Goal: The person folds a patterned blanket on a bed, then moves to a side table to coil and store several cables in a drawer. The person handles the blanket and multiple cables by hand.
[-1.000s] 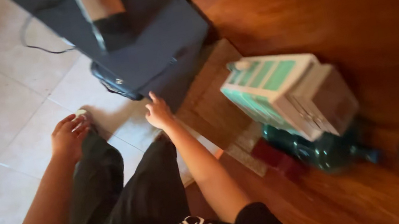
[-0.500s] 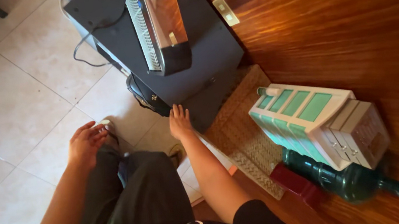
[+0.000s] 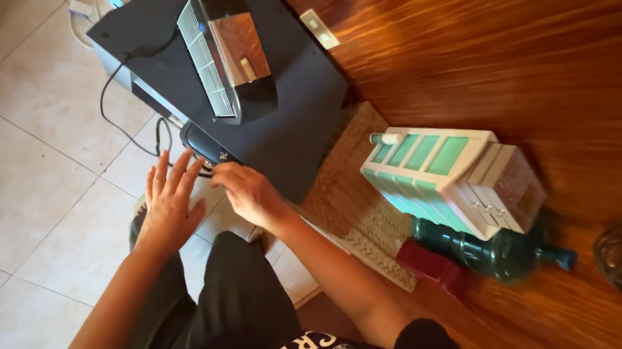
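Both hands at the dark bag under the black counter.

Head view: my left hand (image 3: 172,199) is spread flat, grip open, fingertips touching the dark bag (image 3: 205,146) at 12 o'clock from my wrists; my right hand (image 3: 248,194) curls near its edge, and I cannot tell whether that grip is closed. I judge it best to grasp the bag's rim with both hands, clear of the black cable (image 3: 113,107). At 3 o'clock, a white drawer box (image 3: 448,176) with green panels lies tilted over a green bottle (image 3: 504,251).
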